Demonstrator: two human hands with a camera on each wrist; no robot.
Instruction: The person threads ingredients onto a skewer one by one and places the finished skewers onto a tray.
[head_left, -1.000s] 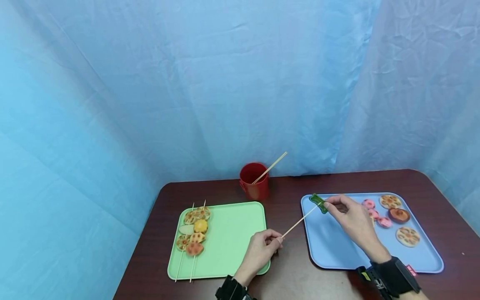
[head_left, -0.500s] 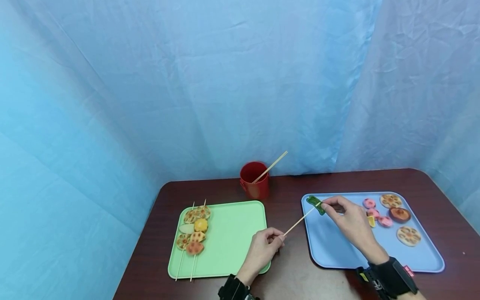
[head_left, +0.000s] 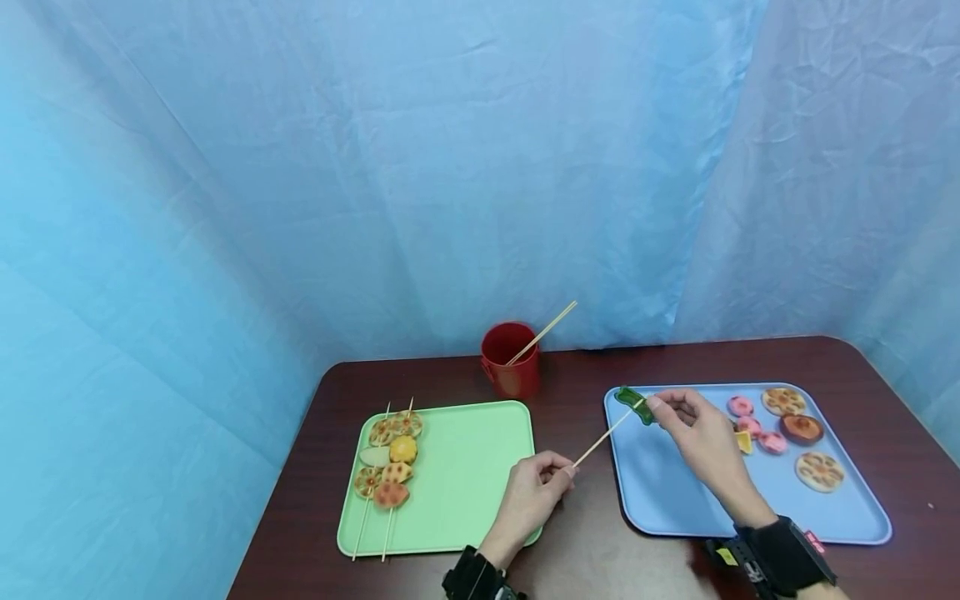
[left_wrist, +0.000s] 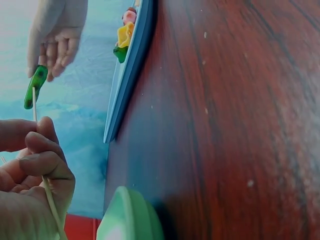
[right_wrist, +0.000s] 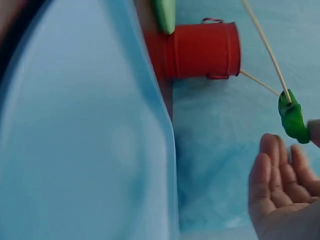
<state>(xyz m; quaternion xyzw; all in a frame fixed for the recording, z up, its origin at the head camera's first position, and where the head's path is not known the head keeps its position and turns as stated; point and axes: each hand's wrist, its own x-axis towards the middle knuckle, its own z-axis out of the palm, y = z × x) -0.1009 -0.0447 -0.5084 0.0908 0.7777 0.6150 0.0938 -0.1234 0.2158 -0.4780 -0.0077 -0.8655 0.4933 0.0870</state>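
One green food piece [head_left: 633, 404], pinched by the right hand [head_left: 697, 437] above a blue tray [head_left: 667, 500], meets the tip of a thin skewer [head_left: 603, 439] whose other end the left hand [head_left: 531, 496] pinches. Left of the left hand, a green tray [head_left: 468, 458] holds two loaded skewers [head_left: 392, 496]; beyond that hand stands a red cup [head_left: 516, 384].

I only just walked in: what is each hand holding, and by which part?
The left hand holds a thin stick partway along its length; the right hand pinches a green piece by one end.
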